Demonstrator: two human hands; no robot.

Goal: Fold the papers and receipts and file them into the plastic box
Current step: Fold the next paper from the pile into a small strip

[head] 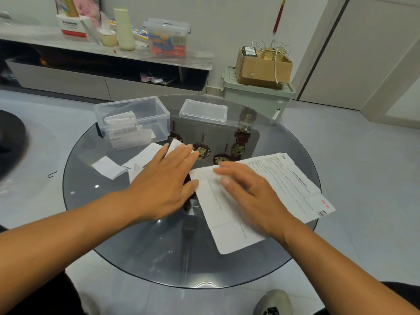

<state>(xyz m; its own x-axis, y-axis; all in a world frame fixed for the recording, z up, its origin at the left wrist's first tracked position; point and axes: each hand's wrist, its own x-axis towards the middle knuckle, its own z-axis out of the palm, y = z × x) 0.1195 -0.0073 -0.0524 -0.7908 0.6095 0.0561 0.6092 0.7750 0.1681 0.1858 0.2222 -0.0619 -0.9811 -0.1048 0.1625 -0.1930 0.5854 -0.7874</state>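
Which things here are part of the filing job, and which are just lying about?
Job: large printed sheet under right hand; loose receipts by left hand; open plastic box with folded slips; its lid.

Lying about: cardboard box; lidded tub on shelf; cream bottle.

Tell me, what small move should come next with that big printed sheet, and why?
Probably fold the big sheet over. It lies flat on the glass table under the right hand, wider than the open plastic box, where folded papers already stand. The left hand rests beside it.

"Panasonic" on white box (71,27)
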